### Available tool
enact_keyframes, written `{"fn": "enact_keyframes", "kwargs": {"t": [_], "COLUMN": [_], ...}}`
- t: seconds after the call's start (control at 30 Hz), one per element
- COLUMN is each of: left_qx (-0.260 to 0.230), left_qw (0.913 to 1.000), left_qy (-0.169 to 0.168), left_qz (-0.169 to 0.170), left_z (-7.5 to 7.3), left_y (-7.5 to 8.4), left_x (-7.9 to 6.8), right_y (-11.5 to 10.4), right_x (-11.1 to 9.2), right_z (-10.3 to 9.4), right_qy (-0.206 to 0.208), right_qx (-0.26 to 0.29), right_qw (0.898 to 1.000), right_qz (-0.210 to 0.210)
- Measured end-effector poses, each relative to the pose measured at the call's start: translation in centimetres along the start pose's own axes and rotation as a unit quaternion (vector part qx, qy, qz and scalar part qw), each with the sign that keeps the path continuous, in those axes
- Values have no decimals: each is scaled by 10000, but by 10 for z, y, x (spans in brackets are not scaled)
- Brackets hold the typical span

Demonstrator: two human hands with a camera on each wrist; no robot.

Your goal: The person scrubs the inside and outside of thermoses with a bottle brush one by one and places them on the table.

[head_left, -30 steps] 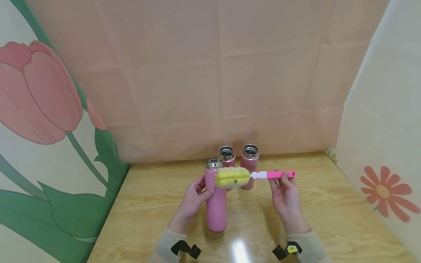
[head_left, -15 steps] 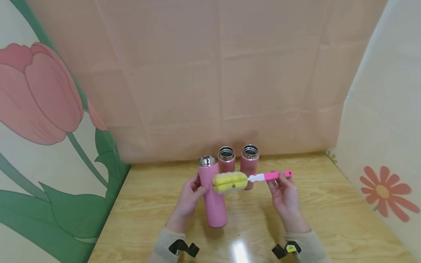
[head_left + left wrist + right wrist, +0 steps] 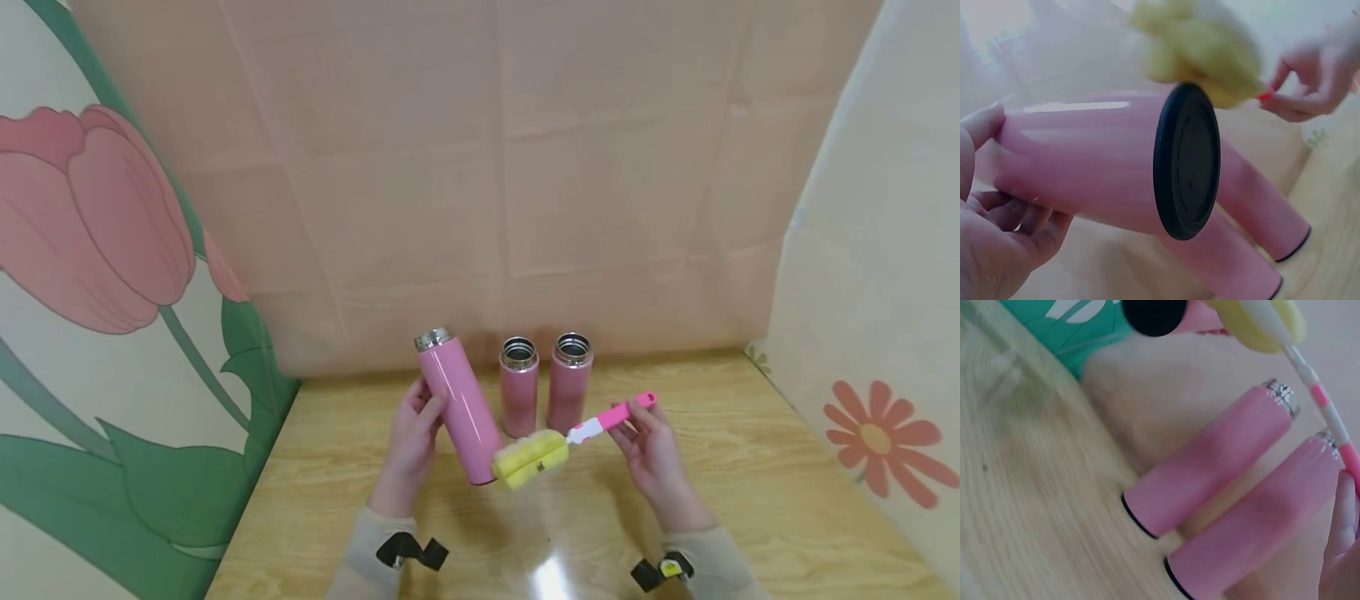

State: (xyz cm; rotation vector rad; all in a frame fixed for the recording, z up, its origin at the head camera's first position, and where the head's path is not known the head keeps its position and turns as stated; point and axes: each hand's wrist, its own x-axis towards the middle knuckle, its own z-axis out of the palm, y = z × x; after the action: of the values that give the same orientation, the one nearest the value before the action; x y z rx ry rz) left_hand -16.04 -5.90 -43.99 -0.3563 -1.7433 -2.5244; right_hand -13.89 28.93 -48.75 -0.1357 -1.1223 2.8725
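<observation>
In my left hand [image 3: 412, 437] I grip a pink thermos bottle [image 3: 467, 408] around its body. It is lifted and leans with its lidless steel mouth up to the left; its black base [image 3: 1188, 162] shows in the left wrist view. My right hand [image 3: 652, 450] pinches the pink handle of a bottle brush [image 3: 534, 460]. The brush's yellow sponge head points left and down, overlapping the bottle's lower end in the head view. Two more pink thermos bottles stand upright behind, a left one [image 3: 519, 387] and a right one [image 3: 570, 382], both without lids.
A wooden table [image 3: 337, 467] lies beneath the hands. A pinkish-beige cloth [image 3: 420, 208] hangs at the back. Walls flank the table, with a painted tulip [image 3: 112, 217] on the left and a painted flower [image 3: 877, 437] on the right.
My left hand has lifted the bottle and tilted its mouth to the left. The brush has swung its sponge head downward, while my right hand has stayed nearly in place.
</observation>
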Motion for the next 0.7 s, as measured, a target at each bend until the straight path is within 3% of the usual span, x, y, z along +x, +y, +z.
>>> {"fn": "enact_keyframes", "kwargs": {"t": [0.13, 0.33, 0.53, 0.7], "left_qx": [-186, -456, -357, -145], "left_qw": [9995, 9975, 9989, 9997], "left_qy": [229, 496, 282, 153], "left_qz": [128, 203, 148, 159], "left_z": [1, 5, 13, 16], "left_y": [4, 7, 5, 1], "left_x": [4, 8, 10, 10], "right_y": [0, 4, 14, 16], "right_x": [1, 0, -4, -8], "right_z": [-9, -9, -11, -13], "right_qy": [-7, -141, -470, -637], "right_qx": [-548, -1368, -1449, -1193], "right_qw": [9983, 9905, 9883, 9905], "right_qz": [-178, -82, -121, -231]}}
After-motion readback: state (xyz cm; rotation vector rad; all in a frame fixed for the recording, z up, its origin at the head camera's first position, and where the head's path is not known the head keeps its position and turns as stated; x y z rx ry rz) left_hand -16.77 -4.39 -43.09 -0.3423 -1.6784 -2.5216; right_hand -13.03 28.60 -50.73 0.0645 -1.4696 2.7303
